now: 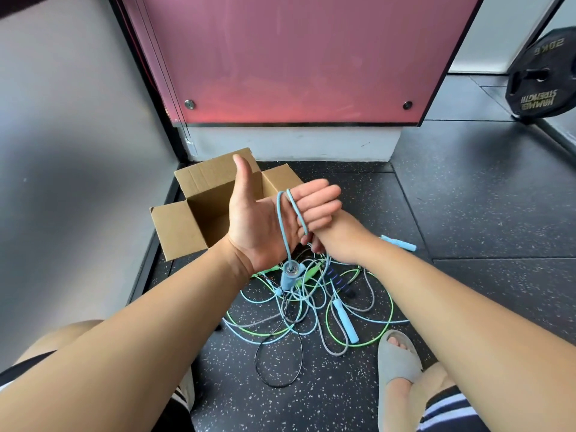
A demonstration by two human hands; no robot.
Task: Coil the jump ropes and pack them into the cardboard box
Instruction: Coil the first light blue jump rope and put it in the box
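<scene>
Light-blue cord [282, 219] hangs in two strands across the palm and straight fingers of the left hand [265, 226]. That hand is held up flat with its thumb pointing upward. No finger curls round the cord, which simply lies draped over the extended hand. From the near strand a pale blue handle [290, 277] dangles just below the left wrist. The right hand [339, 238] sits behind the left fingers and is mostly hidden by them, so I cannot tell whether it grips the cord or hangs loose. Beneath both hands the other jump ropes lie in a loose tangle [311, 310] on the speckled black floor [467, 213], with green, grey, black and more light-blue loops crossing one another. A second blue handle [346, 322] lies within the tangle, and a third handle [399, 243] rests near its far right edge. The cardboard box [184, 226] stands on the floor just beyond the tangle to the left, close to the grey wall [78, 151], with its flaps folded open. A grey sandal [396, 363] shows at lower right, and a black weight plate [542, 76] leans at the far right.
</scene>
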